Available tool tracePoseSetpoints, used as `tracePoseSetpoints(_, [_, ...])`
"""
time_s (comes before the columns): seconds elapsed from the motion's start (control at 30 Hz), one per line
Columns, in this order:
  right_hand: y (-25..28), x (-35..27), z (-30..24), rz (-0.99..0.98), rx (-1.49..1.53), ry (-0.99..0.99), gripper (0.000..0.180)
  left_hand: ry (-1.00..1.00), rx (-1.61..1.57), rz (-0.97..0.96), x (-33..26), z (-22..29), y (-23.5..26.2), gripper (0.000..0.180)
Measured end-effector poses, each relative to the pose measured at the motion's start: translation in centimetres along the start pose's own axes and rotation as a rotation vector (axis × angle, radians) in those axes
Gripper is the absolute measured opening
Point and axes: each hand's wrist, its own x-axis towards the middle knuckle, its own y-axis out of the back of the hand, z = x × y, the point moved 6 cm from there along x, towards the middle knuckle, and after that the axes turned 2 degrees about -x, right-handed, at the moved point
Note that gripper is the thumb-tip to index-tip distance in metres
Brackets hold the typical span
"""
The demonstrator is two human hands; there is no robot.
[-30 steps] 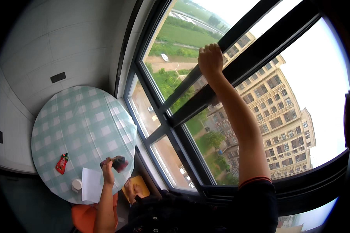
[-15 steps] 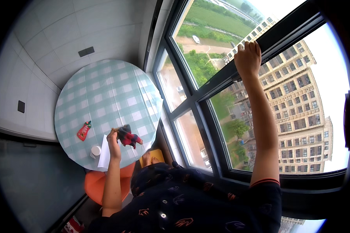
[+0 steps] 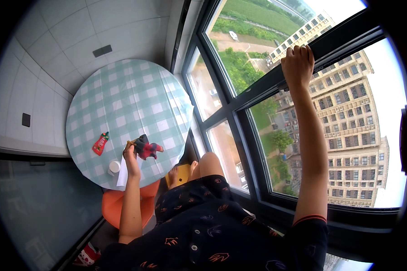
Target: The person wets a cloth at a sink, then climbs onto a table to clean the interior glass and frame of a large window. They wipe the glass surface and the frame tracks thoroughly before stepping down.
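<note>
A crumpled dark and red checked cloth is pinched in my left hand, above the near edge of the round table. My right hand is raised and wrapped over the dark window frame, its fingers curled around the bar. Below the cloth, a sheet of white paper lies by the table edge, partly hidden by my left hand and wrist. Next to it stands a white cup. Farther left on the table lies a red pouch.
A green and white checked cloth covers the round table. An orange chair sits under its near edge. My bare feet are at a yellow surface. Through the window, tall buildings and ground far below show.
My bent knee has come into view beside the window, and one foot sits higher. The whole view has shifted a little. Both hands keep their holds.
</note>
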Motion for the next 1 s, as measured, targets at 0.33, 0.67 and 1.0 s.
tracePoseSetpoints(0.33, [-0.2,0.0,0.0,0.013,-0.019,-0.007,0.008,-0.066,0.02,-0.099,0.4,0.7,-5.2,0.03])
tracePoseSetpoints(0.67, [-0.8,-0.6,0.2,-0.009,-0.007,-0.028,0.011,-0.104,-0.019,-0.191,0.9,3.1,-11.5,0.033])
tracePoseSetpoints(1.0, [0.1,0.4,-1.5,-0.127,0.25,-0.225,0.011,-0.112,-0.021,-0.278,3.6,5.0,-16.2,0.028])
